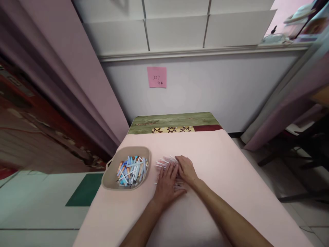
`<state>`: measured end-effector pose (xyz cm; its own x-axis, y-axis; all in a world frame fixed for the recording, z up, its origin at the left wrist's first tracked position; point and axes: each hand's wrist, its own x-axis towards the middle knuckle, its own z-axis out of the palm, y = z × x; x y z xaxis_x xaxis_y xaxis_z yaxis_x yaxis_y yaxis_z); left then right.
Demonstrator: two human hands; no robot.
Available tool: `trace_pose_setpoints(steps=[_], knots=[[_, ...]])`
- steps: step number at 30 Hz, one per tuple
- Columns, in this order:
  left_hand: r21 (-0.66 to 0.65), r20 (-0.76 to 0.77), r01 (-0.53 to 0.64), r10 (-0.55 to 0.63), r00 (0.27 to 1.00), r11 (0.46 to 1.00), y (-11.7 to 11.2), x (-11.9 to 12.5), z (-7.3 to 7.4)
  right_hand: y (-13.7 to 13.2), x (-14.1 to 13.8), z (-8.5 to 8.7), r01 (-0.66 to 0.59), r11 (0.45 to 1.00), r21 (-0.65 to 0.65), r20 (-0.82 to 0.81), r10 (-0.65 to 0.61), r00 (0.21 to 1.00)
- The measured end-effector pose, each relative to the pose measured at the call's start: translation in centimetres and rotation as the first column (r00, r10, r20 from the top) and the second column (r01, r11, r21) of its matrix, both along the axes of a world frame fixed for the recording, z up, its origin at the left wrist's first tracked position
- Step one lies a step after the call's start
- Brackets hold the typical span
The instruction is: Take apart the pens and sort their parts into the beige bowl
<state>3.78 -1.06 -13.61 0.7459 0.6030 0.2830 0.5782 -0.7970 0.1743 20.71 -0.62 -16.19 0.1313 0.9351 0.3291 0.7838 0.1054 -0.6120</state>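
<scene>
1. Pale pink covering (210, 151) spreads over the counter (177, 119), whose green patterned end shows bare at twelve o'clock.
2. On this covering, the left grip (166, 187) lies palm down, its fingers pointing to about twelve and its thumb spread away toward three; it presses on things rather than closing around them.
3. At between one and two o'clock from it, the right grip (188, 168) bends around the edge of the same heap; its fingertips are partly hidden, so I cannot tell whether they clasp anything.
4. Beneath and between both lies a heap of thin sticks (162, 162), pale with pinkish tints and somewhat blurred, ends poking out past the fingers at eleven o'clock and below the right grip.
5. At nine o'clock, apart from the heap, stands a beige basin (110, 179) with a looped handle on its outer side. It holds jumbled sticks and tubes (133, 170) in blue, white, orange and brown.
6. Farther out, near twelve, a pink note (157, 77) marked "357" is stuck to the white wall (195, 85).
7. Purple curtain (66, 51) hangs at between ten and eleven; a green mat (83, 190) lies on the tiled floor (46, 202) just below nine.
</scene>
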Motion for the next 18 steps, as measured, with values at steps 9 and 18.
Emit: trace_pose_setpoints(steps=[9, 18], knots=[[-0.034, -0.036, 0.224, -0.225, 0.974, 0.974, 0.1, -4.7, 0.8, -4.6, -4.0, -0.6, -0.021, 0.998, 0.053, -0.268, 0.034, 0.963], [0.019, -0.010, -0.004, 0.004, 1.000, 1.000, -2.6, -6.4, 0.2, -3.0, -0.7, 1.0, -0.029, 0.999, 0.014, -0.291, 0.032, 0.956]])
